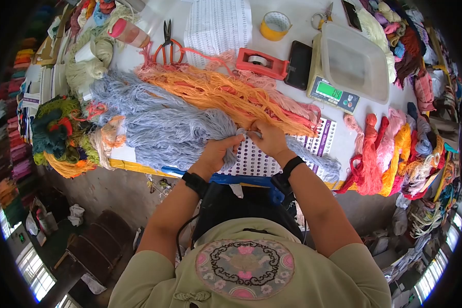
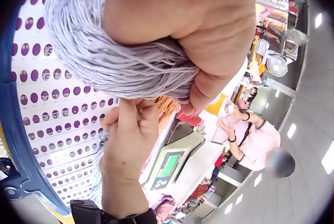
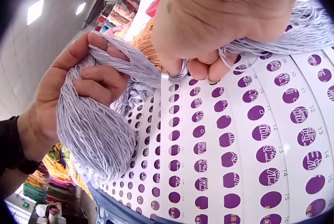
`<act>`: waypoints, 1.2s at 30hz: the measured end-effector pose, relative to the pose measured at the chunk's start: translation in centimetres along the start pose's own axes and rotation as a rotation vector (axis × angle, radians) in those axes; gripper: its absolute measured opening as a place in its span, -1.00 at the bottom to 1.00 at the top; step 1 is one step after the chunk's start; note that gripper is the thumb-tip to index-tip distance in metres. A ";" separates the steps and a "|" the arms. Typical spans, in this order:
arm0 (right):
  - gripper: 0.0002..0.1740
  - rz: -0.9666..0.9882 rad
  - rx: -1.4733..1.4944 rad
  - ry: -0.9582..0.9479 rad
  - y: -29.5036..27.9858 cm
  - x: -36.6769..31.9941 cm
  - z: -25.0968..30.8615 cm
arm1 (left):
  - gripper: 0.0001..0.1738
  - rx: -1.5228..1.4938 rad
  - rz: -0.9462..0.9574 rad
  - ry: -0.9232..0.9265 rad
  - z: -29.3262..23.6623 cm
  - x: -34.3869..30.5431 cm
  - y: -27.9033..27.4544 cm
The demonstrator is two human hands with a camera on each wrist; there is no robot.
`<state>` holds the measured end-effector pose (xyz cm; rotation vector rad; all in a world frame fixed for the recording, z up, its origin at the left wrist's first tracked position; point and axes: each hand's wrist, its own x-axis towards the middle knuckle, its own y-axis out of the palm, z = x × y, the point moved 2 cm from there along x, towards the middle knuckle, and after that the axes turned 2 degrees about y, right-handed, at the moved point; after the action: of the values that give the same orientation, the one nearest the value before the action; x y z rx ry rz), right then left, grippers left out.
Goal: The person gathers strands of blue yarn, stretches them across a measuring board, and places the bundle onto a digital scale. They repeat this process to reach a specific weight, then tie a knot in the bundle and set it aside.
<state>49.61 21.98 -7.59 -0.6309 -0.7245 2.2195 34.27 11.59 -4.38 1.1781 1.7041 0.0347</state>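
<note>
A thick bundle of blue-grey yarn (image 1: 164, 120) lies over the left half of the table. My left hand (image 1: 218, 153) grips its right end; in the right wrist view the fingers of my left hand (image 3: 81, 80) curl round the looped strands (image 3: 96, 125). My right hand (image 1: 270, 139) is just beside it, and in the right wrist view my right hand (image 3: 224, 20) pinches thin strands by a small white band. More blue-grey yarn (image 1: 318, 160) trails to the right of my right hand. Beneath is a white card with purple dots (image 1: 254, 160).
Orange yarn (image 1: 210, 95) lies behind the hands. Further back are red-handled scissors (image 1: 168, 49), a red tape dispenser (image 1: 264, 65), a phone (image 1: 297, 64), and a scale (image 1: 333, 94) with a plastic tub (image 1: 355, 61). Coloured skeins (image 1: 370, 154) hang at the right. Another person (image 2: 258, 143) stands in the background.
</note>
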 end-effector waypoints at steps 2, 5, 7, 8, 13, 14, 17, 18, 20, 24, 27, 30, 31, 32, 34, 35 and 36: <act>-0.74 0.010 -0.010 0.006 0.0 -0.1 -0.1 | -0.77 0.000 0.054 -0.020 0.5 0.2 -0.4; -0.74 0.003 0.014 0.001 0.0 -0.1 -0.1 | -0.73 0.010 0.159 -0.064 0.4 -0.2 -0.3; -0.75 0.024 -0.016 0.041 -0.1 0.0 0.1 | -0.72 0.020 0.211 -0.088 0.4 -0.3 -0.1; -0.75 0.046 -0.045 0.081 -0.1 0.0 0.2 | -0.73 0.066 0.122 -0.139 0.6 -0.3 -0.3; -0.68 0.068 0.189 0.065 -0.2 -0.8 0.4 | -0.74 0.321 -0.015 -0.174 0.6 0.1 1.2; -0.61 0.073 0.343 0.062 -0.1 -1.0 0.4 | -0.73 0.358 0.014 -0.092 1.5 1.0 0.9; -0.52 0.075 0.556 0.081 0.3 -1.2 -0.1 | -0.73 0.501 0.010 -0.019 1.8 1.4 1.4; -0.52 0.074 0.555 0.081 0.1 -1.3 0.3 | -0.72 0.610 -0.029 -0.035 1.7 1.2 1.5; -0.51 0.257 0.754 0.243 0.1 -1.6 0.9 | -0.73 0.943 0.032 -0.037 1.1 1.2 1.7; -0.49 0.222 0.729 0.173 0.9 -2.2 -0.3 | -0.74 1.074 0.012 -0.232 -0.8 0.3 2.9; -0.57 0.158 0.448 0.022 0.7 -2.6 -0.5 | -0.73 0.307 0.148 -0.084 -1.0 0.7 -1.0; -0.62 0.140 0.239 -0.027 -0.5 -2.8 1.9 | -0.78 0.081 0.132 -0.127 -4.9 -2.2 -3.6; -0.63 0.145 0.203 -0.030 -0.5 -2.8 2.1 | -0.76 -0.007 0.148 -0.087 -5.8 -3.2 -4.6; -0.62 0.150 0.167 -0.033 -0.5 -2.8 2.3 | -0.75 -0.062 0.153 0.027 -7.1 -3.9 -5.6; -0.62 0.150 0.146 -0.073 0.2 -2.8 1.5 | -0.74 -0.201 0.151 0.221 -9.7 -4.9 -7.1; -0.62 0.152 0.123 -0.116 0.6 -2.8 1.0 | -0.74 -0.285 0.144 0.301 -11.0 -4.7 -7.7; -0.62 0.151 0.125 -0.116 0.8 -2.9 1.0 | -0.74 -0.283 0.143 0.301 -12.1 -4.4 -8.0</act>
<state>50.44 19.08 -6.71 -0.5130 -0.6066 2.4358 20.00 10.10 0.42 1.1177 1.7976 0.5474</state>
